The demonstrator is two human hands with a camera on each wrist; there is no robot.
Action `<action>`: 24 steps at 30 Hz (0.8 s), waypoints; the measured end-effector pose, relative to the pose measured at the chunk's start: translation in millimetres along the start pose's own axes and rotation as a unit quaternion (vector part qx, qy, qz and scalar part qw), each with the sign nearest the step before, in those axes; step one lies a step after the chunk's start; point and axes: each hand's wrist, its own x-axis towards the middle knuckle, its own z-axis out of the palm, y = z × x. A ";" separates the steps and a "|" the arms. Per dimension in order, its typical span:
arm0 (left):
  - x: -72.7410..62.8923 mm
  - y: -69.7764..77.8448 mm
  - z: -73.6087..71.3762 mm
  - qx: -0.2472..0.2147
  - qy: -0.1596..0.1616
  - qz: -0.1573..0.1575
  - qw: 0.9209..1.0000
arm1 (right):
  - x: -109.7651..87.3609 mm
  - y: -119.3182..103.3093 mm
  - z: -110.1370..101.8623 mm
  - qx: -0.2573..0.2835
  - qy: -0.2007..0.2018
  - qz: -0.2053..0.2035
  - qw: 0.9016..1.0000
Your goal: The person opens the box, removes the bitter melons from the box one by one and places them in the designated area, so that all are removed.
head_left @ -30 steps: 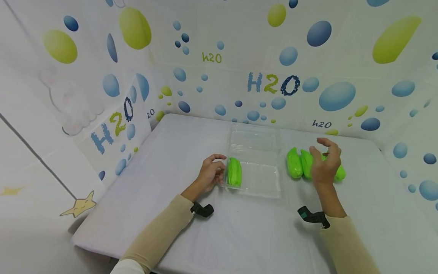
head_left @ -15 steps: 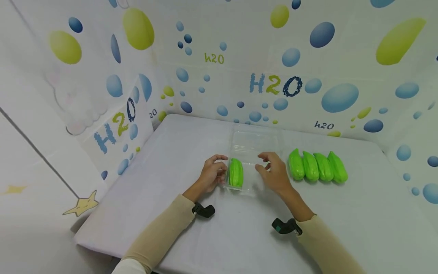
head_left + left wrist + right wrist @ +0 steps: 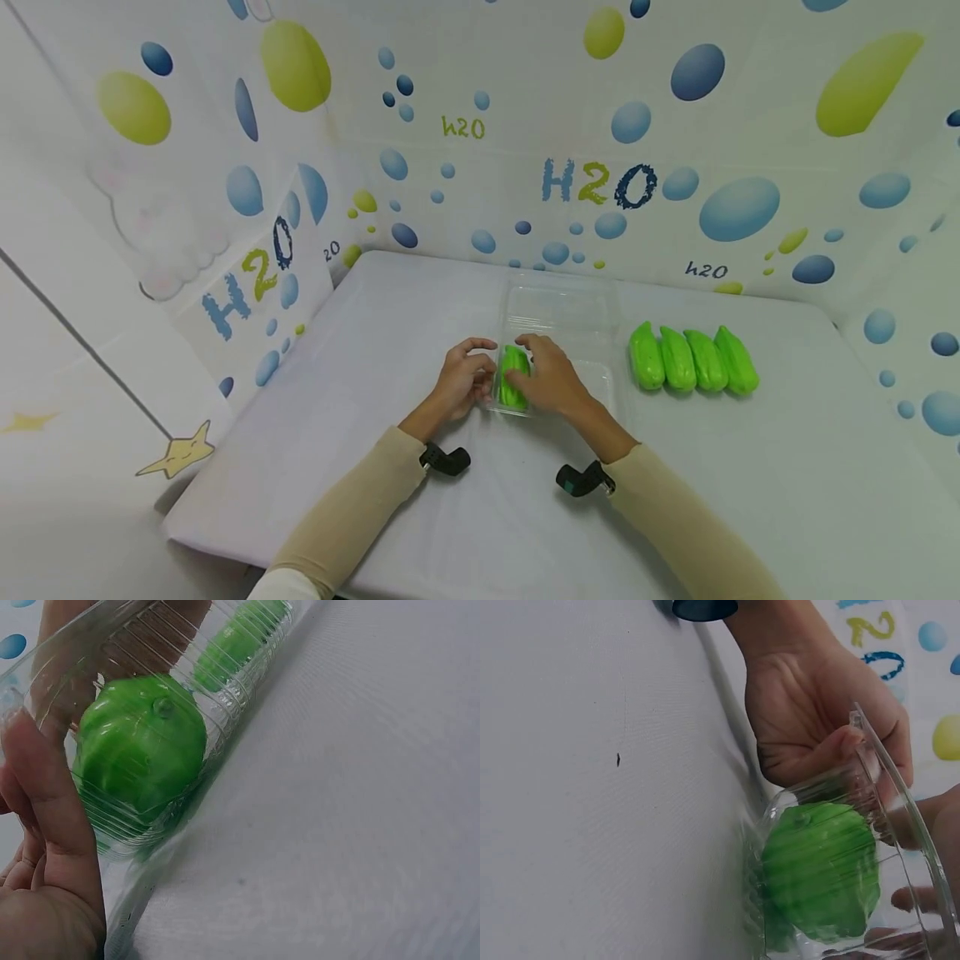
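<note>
A clear plastic clamshell box [image 3: 555, 304] lies with its lid folded back on the table. In its left end sits one shiny green ribbed toy vegetable [image 3: 513, 379], which looks lobed in the left wrist view [image 3: 142, 746]. My left hand [image 3: 459, 379] holds the box's left wall, its thumb [image 3: 41, 780] against the plastic. Over the box's interior, my right hand [image 3: 555, 379] has its thumb and fingers spread about the toy vegetable. A gap separates a right fingertip [image 3: 904, 900] from the green piece [image 3: 821, 870] in the right wrist view; whether another finger touches it, I cannot tell.
Several similar green toy vegetables [image 3: 693, 360] lie side by side right of the box. A white cloth [image 3: 480, 525] covers the table. Printed sheets [image 3: 420, 192] with blue and yellow ovals rise at the back and left.
My right hand has moved left from over the row of green toy vegetables, carrying nothing, to the one in the box. My left hand stays at the box's left wall.
</note>
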 end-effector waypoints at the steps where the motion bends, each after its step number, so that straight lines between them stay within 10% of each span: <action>1: -0.4 0.3 0.3 0.001 -0.001 0.000 1.000 | 0.9 -0.3 1.2 -0.007 -0.006 -0.002 1.000; 24: -3.7 3.6 2.9 -0.001 -0.007 0.002 1.000 | 2.0 -2.2 5.7 -0.074 -0.061 0.001 0.995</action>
